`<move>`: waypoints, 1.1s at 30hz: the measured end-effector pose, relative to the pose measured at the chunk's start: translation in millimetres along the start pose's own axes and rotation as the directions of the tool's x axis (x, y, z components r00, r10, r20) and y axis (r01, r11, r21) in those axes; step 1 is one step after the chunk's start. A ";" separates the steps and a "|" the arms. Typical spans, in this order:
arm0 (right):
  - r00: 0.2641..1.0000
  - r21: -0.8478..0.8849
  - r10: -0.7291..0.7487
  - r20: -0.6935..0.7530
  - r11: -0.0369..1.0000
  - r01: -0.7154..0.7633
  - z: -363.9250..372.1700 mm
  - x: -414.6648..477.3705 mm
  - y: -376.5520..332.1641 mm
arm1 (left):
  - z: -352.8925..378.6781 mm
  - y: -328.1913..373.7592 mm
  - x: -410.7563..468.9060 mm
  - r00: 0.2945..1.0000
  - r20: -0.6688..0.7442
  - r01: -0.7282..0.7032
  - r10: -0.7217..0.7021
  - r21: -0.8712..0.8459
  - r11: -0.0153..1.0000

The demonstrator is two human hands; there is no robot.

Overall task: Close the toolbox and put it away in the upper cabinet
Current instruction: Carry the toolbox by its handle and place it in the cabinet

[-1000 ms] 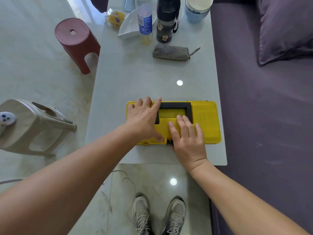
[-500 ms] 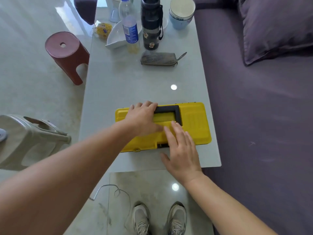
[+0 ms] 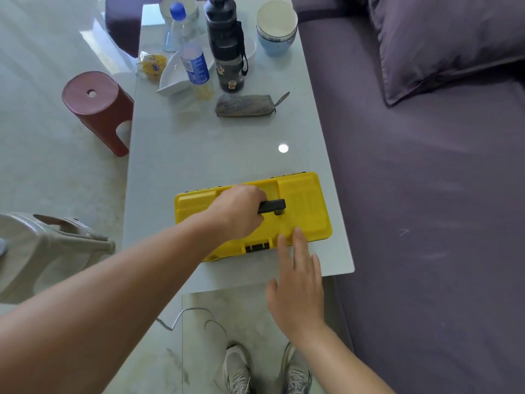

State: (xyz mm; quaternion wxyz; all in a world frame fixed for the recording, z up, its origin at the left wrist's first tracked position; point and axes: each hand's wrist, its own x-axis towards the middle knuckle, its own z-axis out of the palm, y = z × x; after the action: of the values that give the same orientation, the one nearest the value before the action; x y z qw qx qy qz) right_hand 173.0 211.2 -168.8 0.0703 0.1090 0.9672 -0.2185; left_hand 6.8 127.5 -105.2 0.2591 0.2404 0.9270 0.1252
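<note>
Yellow toolbox (image 3: 301,206) lies flat near the front edge of the pale glass desk (image 3: 227,149), lid down, black front latch (image 3: 257,247) facing the person. Left hand (image 3: 237,211): grip closed around the black carry handle (image 3: 272,206), which stands up from the lid. Right hand (image 3: 298,282): fingers spread and slack, holding nothing, fingertips (image 3: 297,233) over the toolbox's near rim; contact cannot be told.

At the far end of the desk: clear water bottle (image 3: 191,55) with blue cap and blue label, print too blurred to read; black flask (image 3: 227,44) with two small stickers, unreadable; grey pouch (image 3: 245,106); stacked bowls (image 3: 277,27). Red stool (image 3: 96,106) on the floor to the left, purple sofa (image 3: 426,194) to the right.
</note>
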 end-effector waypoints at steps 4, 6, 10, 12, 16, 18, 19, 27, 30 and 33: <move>0.999 -0.088 -0.047 -0.024 0.995 0.045 -15.6 -7.8 -5.6 | -22.5 20.5 -12.3 1.000 -0.023 -0.013 0.014 0.027 1.000; 0.994 -0.119 -0.101 -0.046 0.988 0.095 -37.4 -12.4 -8.2 | -46.6 39.4 -21.1 0.999 -0.032 -0.032 0.033 0.042 0.999; 0.984 -0.166 -0.163 -0.075 0.975 0.149 -115.1 -32.2 -19.3 | -117.2 93.5 -56.3 0.995 -0.015 -0.101 0.102 0.064 0.993; 0.974 -0.192 -0.197 -0.111 0.966 0.174 -163.8 -48.5 -25.4 | -158.1 126.2 -81.8 0.986 -0.029 -0.164 0.167 0.074 0.984; 0.940 -0.224 -0.236 -0.248 0.958 0.182 -267.9 -93.3 -39.2 | -241.5 197.0 -144.3 0.932 -0.144 -0.322 0.334 0.102 0.941; 0.906 -0.236 -0.247 -0.345 0.957 0.170 -321.7 -121.5 -46.2 | -280.0 237.4 -179.4 0.888 -0.219 -0.382 0.405 0.139 0.913; 0.881 -0.242 -0.250 -0.400 0.957 0.162 -347.8 -136.3 -49.5 | -297.9 259.2 -197.3 0.864 -0.252 -0.405 0.437 0.170 0.898; 0.655 -0.252 -0.206 -0.727 0.967 0.025 -505.2 -284.9 -25.5 | -367.6 462.7 -339.7 0.715 -0.276 -0.575 0.643 0.292 0.765; 0.568 -0.246 -0.178 -0.803 0.968 -0.044 -544.8 -354.1 13.5 | -353.7 548.6 -390.7 0.665 -0.230 -0.649 0.711 0.294 0.702; 0.517 -0.246 -0.150 -0.843 0.962 -0.122 -575.8 -433.3 64.2 | -324.8 636.3 -432.9 0.644 -0.161 -0.716 0.748 0.218 0.664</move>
State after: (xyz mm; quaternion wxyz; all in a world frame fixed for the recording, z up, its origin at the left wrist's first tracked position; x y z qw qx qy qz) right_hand 556.4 441.9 399.7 -0.4012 0.1837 0.8974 -0.0011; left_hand 398.2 414.4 574.7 0.0571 0.5949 0.7803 0.1844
